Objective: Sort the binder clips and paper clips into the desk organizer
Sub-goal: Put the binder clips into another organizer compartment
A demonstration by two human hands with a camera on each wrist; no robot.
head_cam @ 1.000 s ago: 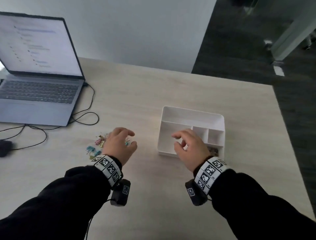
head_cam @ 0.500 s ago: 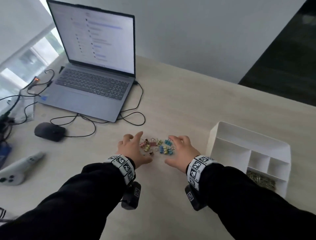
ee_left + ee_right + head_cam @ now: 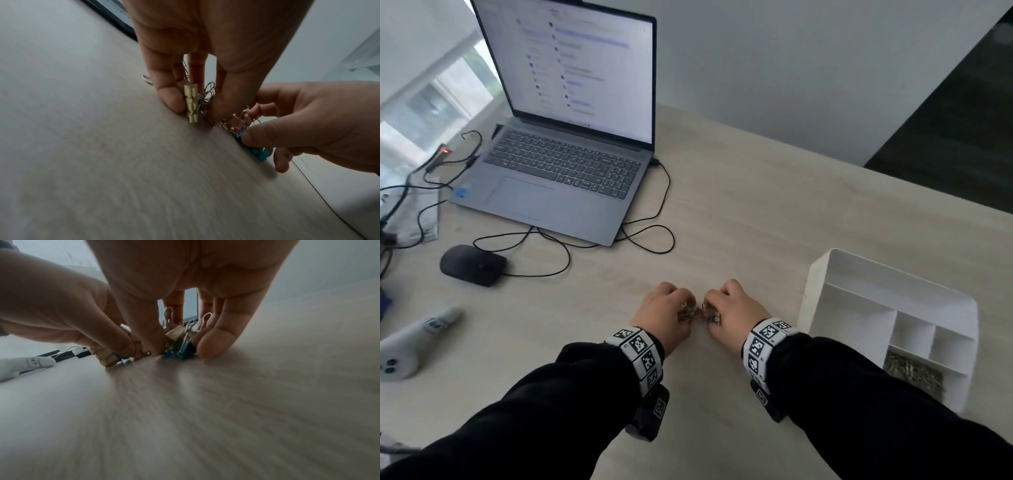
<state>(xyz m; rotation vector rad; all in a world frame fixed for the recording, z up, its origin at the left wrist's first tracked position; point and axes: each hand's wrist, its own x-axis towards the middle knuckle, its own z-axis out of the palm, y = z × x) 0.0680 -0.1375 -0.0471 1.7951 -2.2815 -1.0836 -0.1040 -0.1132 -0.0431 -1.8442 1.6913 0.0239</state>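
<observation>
Hands (image 3: 700,313), spread beside the binder clips (image 3: 191,104) before, now both clutch them together.

Your head camera looks down and forward from above both hands, taking in the table (image 3: 739,212) ahead of them. Each wrist camera sits low behind its own hand, very near your fingers, and both share the binder clips (image 3: 191,104) between your hands.

Both arms wore black long sleeves (image 3: 544,394). Behind the fingers of each bare hand, a white wristband (image 3: 639,353) printed with square black-and-white tags circled the wrist, and a small black tagged camera module (image 3: 650,416) hung beneath it.
</observation>
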